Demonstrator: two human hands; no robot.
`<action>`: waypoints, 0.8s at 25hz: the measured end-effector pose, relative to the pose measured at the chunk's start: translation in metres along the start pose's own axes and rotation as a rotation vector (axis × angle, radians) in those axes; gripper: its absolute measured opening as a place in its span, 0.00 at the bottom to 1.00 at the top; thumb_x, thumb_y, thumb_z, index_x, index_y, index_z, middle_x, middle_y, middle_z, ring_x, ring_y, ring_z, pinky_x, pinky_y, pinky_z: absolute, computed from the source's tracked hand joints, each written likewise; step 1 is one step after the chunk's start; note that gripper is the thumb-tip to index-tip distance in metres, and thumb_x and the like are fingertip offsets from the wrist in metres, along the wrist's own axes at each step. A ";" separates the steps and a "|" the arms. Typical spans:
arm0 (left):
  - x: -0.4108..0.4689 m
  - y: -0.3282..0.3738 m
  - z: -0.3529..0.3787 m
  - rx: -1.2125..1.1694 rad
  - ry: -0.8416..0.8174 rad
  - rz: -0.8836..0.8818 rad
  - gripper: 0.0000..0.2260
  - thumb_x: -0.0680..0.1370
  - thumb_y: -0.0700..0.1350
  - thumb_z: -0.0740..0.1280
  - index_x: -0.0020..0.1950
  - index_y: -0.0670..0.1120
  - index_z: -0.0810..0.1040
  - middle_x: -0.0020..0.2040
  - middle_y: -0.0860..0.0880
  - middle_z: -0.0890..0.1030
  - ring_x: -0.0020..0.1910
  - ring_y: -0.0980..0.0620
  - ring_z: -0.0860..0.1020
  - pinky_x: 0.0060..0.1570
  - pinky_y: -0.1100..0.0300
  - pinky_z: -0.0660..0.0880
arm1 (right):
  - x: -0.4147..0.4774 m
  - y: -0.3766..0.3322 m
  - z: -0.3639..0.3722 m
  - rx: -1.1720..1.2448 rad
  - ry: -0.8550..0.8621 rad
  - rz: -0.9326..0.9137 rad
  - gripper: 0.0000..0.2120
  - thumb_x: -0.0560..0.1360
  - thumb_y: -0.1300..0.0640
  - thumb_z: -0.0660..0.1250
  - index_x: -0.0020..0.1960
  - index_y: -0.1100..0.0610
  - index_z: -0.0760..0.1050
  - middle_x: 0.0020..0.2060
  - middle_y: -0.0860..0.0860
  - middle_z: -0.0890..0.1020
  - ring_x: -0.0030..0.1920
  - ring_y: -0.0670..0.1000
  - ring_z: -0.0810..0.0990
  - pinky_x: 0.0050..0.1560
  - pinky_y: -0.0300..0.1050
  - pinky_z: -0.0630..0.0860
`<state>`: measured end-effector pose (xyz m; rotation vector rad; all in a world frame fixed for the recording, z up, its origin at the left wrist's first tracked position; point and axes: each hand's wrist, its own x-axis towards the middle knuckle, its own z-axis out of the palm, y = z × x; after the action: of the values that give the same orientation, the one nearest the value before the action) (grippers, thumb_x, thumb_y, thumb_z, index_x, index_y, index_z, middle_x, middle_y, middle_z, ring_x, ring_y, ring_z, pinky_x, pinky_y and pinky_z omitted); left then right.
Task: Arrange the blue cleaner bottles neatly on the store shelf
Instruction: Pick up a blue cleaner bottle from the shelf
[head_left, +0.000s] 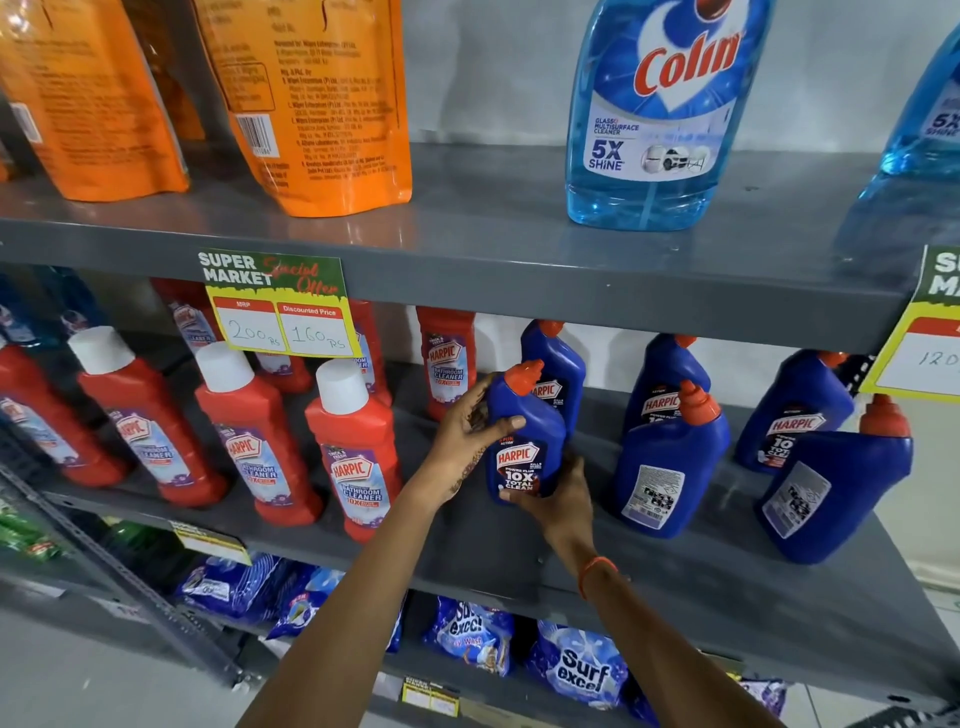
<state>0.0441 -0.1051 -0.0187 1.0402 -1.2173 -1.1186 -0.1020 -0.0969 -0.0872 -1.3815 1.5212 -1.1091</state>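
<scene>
While both forearms reach up from the bottom of the frame, I see my right hand (558, 506) cupped under the base of a blue Harpic bottle (522, 434) at mid-frame, fingers curled round its lower edge. My left hand (470, 434) wraps the bottle's left side, thumb across the front. It seems to stand on the grey middle shelf (467, 535), though my hands hide its base. Behind it stands another blue bottle (558, 371); to its right, two blue bottles (670, 467) (836, 493) show back labels.
</scene>
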 end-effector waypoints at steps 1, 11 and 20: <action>0.000 0.000 -0.001 0.001 -0.001 -0.001 0.24 0.70 0.38 0.72 0.64 0.51 0.72 0.56 0.54 0.81 0.57 0.55 0.79 0.49 0.64 0.78 | -0.001 -0.001 0.001 -0.012 0.002 0.004 0.36 0.52 0.53 0.82 0.52 0.47 0.65 0.54 0.54 0.80 0.53 0.55 0.79 0.52 0.54 0.79; -0.004 0.001 -0.005 -0.015 -0.006 -0.026 0.26 0.70 0.40 0.72 0.66 0.50 0.70 0.62 0.48 0.79 0.60 0.51 0.78 0.56 0.56 0.78 | -0.004 -0.005 0.004 -0.030 -0.006 0.006 0.40 0.51 0.51 0.82 0.57 0.50 0.67 0.56 0.53 0.80 0.57 0.55 0.78 0.57 0.59 0.78; -0.028 0.020 0.029 0.493 0.165 0.190 0.47 0.67 0.53 0.74 0.75 0.49 0.47 0.77 0.45 0.55 0.75 0.49 0.56 0.72 0.51 0.60 | -0.019 -0.022 -0.003 -0.146 -0.019 -0.104 0.39 0.59 0.57 0.80 0.65 0.61 0.66 0.60 0.59 0.74 0.61 0.59 0.71 0.63 0.55 0.70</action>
<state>0.0166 -0.0746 -0.0012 1.3224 -1.4595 -0.5823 -0.0964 -0.0784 -0.0651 -1.5807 1.5577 -1.0617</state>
